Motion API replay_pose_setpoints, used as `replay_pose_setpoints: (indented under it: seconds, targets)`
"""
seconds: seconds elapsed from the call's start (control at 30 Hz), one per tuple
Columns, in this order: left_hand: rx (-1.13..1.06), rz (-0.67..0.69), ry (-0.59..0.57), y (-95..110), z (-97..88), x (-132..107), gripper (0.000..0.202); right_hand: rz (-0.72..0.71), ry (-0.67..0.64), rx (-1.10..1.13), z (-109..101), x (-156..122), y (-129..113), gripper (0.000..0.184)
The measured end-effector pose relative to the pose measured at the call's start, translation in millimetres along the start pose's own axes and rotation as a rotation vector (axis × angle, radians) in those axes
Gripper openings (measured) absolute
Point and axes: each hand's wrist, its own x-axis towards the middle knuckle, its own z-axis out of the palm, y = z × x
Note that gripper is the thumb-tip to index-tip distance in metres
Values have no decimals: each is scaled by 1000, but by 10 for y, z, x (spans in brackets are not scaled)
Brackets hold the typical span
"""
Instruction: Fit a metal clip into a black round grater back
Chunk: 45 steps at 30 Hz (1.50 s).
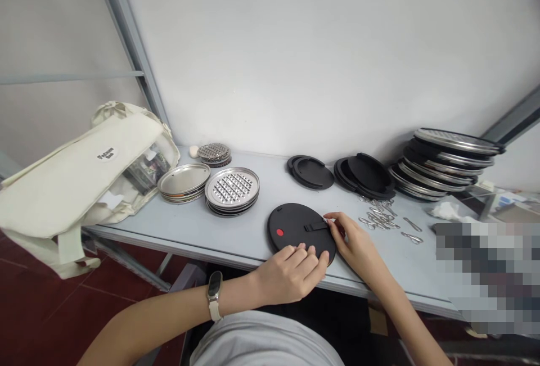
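Note:
A round black plastic disc (pixel 291 222) with a red dot and a raised slotted strip lies at the table's front edge. My left hand (pixel 291 273) has its fingers curled over the near rim, gripping it. At the right rim, beside the end of the strip, my right hand (pixel 348 239) pinches with thumb and forefinger. A small bright glint shows at those fingertips, but what they hold is too small to make out. Several bent-wire metal loops (pixel 382 217) lie scattered to the right of my right hand.
Metal grater plates (pixel 234 186) and plain metal discs (pixel 185 179) are stacked on the left, with smaller graters (pixel 214 152) behind. Black discs (pixel 314 172) and more black pieces (pixel 365 175) lie at the back. A tall stack (pixel 447 163) stands right, a cream bag (pixel 80 175) left.

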Motion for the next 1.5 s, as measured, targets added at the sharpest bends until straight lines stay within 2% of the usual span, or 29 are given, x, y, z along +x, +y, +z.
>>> replay_pose_setpoints:
  seconds: [0.53,0.87,1.5]
  targets:
    - [9,12,-24,0,1,-18,32,124,-145,58,-44,-13,-57,21]
    - [37,40,-77,4,11,-38,35,146,-142,64,-47,-16,-49,21]
    - [10,37,-23,-9,7,-30,32,172,-112,43,-50,-20,-51,13]
